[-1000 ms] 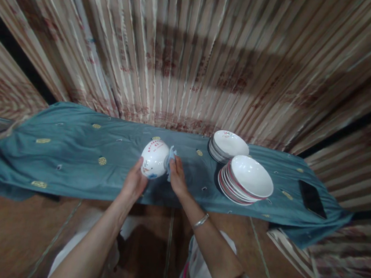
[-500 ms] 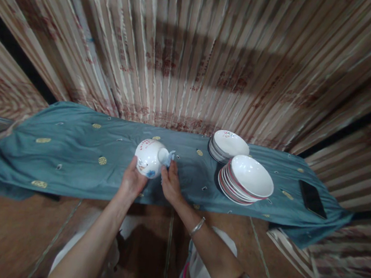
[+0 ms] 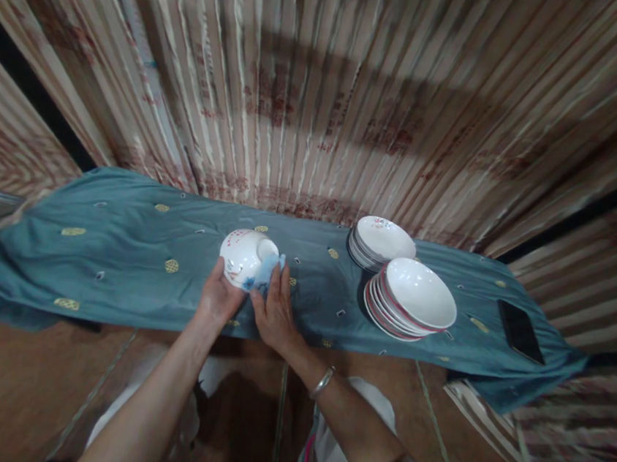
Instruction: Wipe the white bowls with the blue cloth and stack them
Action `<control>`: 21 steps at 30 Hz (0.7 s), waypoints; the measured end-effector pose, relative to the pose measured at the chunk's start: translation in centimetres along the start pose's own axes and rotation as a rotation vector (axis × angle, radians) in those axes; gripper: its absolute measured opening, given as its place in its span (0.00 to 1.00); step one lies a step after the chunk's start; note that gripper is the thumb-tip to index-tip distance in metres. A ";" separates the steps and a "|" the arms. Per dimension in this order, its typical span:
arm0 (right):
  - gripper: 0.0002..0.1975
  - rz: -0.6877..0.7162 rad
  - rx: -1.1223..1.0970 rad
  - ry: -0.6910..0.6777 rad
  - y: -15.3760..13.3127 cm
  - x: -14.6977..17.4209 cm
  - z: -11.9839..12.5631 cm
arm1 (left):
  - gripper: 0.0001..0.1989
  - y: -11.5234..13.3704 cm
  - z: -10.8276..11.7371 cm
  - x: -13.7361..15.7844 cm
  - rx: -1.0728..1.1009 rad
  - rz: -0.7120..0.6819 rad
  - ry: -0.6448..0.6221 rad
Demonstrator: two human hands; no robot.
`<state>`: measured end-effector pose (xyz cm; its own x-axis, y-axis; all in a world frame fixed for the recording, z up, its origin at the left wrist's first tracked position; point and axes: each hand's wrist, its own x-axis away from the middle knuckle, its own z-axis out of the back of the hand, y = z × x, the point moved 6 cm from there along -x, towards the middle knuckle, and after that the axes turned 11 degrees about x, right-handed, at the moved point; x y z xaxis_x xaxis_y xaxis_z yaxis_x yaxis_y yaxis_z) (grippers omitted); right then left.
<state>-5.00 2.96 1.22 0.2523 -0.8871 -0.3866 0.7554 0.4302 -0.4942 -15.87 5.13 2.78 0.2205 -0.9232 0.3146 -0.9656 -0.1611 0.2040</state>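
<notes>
A white bowl (image 3: 240, 255) with red dots and a blue pattern is held tipped on its side above the table, its foot ring turned right and its outside showing. My left hand (image 3: 219, 295) grips it from the lower left, the fingers partly hidden behind it. Against the bowl's right side my right hand (image 3: 276, 314) presses a light blue cloth (image 3: 268, 269), with the fingers lying over the cloth.
A teal cloth (image 3: 129, 256) with yellow pineapple prints covers the long table. Right of my hands stand a stack of red-rimmed bowls (image 3: 417, 294) and, behind it, a stack of white dishes (image 3: 385, 237). A black phone (image 3: 520, 330) lies farther right. Pleated curtains (image 3: 322, 100) hang behind.
My right hand has moved slightly left and down with the cloth, from the bowl's foot onto its side wall. The bowl has shifted a little left and turned slightly.
</notes>
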 end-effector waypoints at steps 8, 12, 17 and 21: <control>0.30 0.122 0.094 0.053 -0.5 -0.3 1.4 | 0.22 0.5 0.4 -0.5 -0.066 -0.032 0.008; 0.28 0.148 0.071 0.051 -0.6 -0.6 2.3 | 0.22 0.3 0.5 -0.7 -0.140 -0.037 -0.014; 0.28 0.166 0.054 0.050 -0.4 -0.9 2.8 | 0.23 -0.3 0.3 -0.5 -0.186 -0.011 -0.051; 0.30 0.151 0.077 0.056 0.2 -1.3 3.1 | 0.22 -1.1 0.1 -0.2 -0.202 0.022 -0.056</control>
<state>-3.29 3.70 4.01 0.3335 -0.8017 -0.4960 0.7561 0.5417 -0.3673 -14.83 5.43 2.39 0.1860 -0.9447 0.2700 -0.9218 -0.0726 0.3809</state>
